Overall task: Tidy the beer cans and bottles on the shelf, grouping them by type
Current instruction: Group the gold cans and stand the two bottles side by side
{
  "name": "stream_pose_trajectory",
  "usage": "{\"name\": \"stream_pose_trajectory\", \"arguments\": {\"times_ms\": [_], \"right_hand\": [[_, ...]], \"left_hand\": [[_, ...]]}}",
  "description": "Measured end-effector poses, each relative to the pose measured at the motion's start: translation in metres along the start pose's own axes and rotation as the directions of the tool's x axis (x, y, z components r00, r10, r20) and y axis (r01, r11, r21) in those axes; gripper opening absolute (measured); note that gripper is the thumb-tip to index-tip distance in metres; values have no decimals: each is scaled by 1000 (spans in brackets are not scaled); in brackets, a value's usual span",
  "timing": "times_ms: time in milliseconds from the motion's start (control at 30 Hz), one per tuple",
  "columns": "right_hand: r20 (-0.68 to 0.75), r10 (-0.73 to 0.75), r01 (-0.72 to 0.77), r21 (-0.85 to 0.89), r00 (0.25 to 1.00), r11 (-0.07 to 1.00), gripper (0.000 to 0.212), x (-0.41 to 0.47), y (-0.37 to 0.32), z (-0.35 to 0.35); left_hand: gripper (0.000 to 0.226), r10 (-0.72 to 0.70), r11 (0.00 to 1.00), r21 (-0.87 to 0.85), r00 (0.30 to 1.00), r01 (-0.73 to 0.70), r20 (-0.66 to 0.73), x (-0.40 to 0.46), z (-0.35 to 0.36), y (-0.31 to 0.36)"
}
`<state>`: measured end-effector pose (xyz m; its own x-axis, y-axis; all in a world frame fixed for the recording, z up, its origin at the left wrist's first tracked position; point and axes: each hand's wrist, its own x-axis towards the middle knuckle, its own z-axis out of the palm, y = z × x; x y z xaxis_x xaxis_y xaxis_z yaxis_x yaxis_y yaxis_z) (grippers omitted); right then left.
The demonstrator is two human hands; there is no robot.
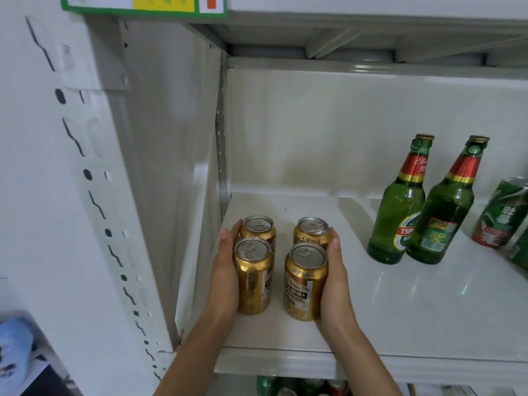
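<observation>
Hands flank four upright gold aluminium beer cans at the left end of the white metal shelf (400,310): the left hand (225,270) lies flat with straight fingers against the front-left can (253,277) and rear-left can (258,230), and the right hand (335,277) presses likewise on the front-right can (304,281) and rear-right can (311,231). A gap separates the two pairs. Well to the right stand two green glass bottles (395,212) (441,221) with red-and-gold neck labels, touching. Beyond them sits a green can (500,215), tilted.
</observation>
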<state>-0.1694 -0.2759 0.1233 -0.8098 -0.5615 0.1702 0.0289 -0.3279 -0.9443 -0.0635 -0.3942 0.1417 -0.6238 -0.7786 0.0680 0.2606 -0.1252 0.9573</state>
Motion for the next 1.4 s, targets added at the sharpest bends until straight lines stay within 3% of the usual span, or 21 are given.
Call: {"name": "stream_pose_trajectory", "arguments": {"times_ms": [100,267,500,833,900,1033,1100,1200,1300,1400], "right_hand": [[23,63,-65,100,998,993,71,5,-6,8],[95,139,-152,153,986,976,60,13,-6,11],[98,108,-128,221,989,967,63,21,0,23],[127,112,-130,138,986,982,61,39,3,38],[134,91,-107,121,987,987,70,37,2,36],[126,60,-74,116,990,990,118,34,2,32],[164,41,-58,97,986,994,107,31,3,31],[171,13,-23,52,985,998,68,29,5,33],[117,29,-27,-21,993,999,64,30,7,35],[94,48,-43,-49,994,998,80,31,6,35]], "left_hand": [[50,-2,1000,-16,1000,2,-17,0,7,-3],[46,45,997,-65,999,-46,-15,-3,9,-4],[46,62,994,-87,991,-73,-122,16,6,-7],[53,103,995,13,974,-103,-201,29,-7,-2],[54,98,995,6,979,-99,-178,27,-8,-3],[56,66,997,-28,984,-71,-164,27,-9,-4],[57,47,997,-52,983,-57,-177,28,-10,-4],[53,22,996,-82,991,-33,-134,30,-8,-4],[55,35,998,-49,993,-41,-114,29,-5,-5],[58,29,998,-47,992,-35,-120,28,-5,-6]]}}
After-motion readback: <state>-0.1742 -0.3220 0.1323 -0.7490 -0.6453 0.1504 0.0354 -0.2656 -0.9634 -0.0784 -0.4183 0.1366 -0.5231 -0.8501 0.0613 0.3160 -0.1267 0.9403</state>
